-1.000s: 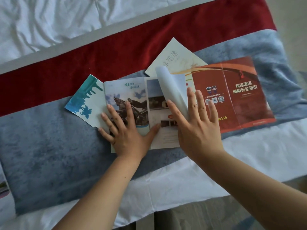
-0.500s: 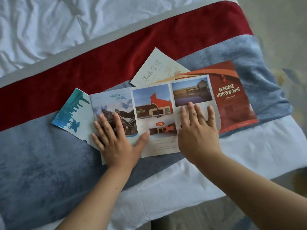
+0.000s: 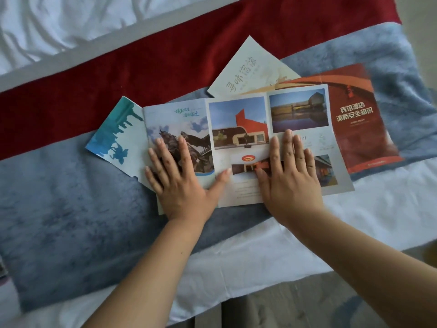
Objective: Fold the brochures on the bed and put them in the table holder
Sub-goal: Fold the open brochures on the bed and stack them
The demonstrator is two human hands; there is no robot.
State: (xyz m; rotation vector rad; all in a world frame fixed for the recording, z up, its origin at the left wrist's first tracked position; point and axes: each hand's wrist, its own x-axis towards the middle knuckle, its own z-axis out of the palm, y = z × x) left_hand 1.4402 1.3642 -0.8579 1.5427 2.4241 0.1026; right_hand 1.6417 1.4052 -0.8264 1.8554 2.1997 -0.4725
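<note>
**Both palms flat on an opened brochure at the foot of a bed**

Head view: A glossy three-panel paper brochure printed with building photographs [image 3: 237,119] lies opened flat, picture side up, on a grey-blue plush bed runner [image 3: 71,209]. The person's left hand [image 3: 182,185] rests on the brochure's left panel, over a picture of horse statues. Its fingers are straight and spread, and its thumb reaches onto the middle panel. The right hand [image 3: 290,181] presses palm down across the crease between the middle and right panels, with its fingers straight and close together. Neither hand curls around or pinches the paper.

Three more brochures lie partly under the open one. A teal-and-white brochure with a skyline silhouette [image 3: 115,136] sticks out to the left. A cream brochure with pale brush lettering [image 3: 248,69] angles out beyond the far edge. A red-orange brochure with white Chinese lettering [image 3: 359,119] extends to the right.

A dark red velvet band [image 3: 142,55] runs along the far side of the runner, and beyond it is a crumpled white sheet [image 3: 59,20]. White bed linen [image 3: 378,221] borders the runner's near edge, touching the open brochure's near right corner. Below that is a strip of pale floor [image 3: 283,304].
</note>
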